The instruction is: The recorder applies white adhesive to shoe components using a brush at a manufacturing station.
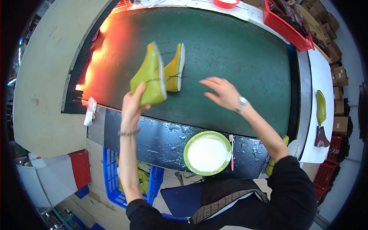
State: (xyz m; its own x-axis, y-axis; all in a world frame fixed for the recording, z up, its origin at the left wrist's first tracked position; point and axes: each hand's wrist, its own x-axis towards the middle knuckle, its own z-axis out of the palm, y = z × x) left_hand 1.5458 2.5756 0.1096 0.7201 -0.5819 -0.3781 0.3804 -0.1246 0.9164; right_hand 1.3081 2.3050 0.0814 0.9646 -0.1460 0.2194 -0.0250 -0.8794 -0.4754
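My left hand (132,105) grips a yellow-green shoe upper (148,82) at its near end; the upper has a pale edge along its right side and looks slightly blurred. Just right of it, partly covered, a second yellow-green shoe upper (175,69) lies on the dark green belt (230,50). A thin dark cord (179,76) runs across the two. My right hand (222,93) hovers over the belt to the right, apart from both uppers, with fingers stretched out and nothing in them.
A green bowl of white paste (207,153) stands on the black ledge, a brush (231,152) beside it. Orange light glows at the belt's left end. A blue crate (111,180) holds more green pieces below. A red basket (285,28) stands far right; a white cloth (90,111) lies left.
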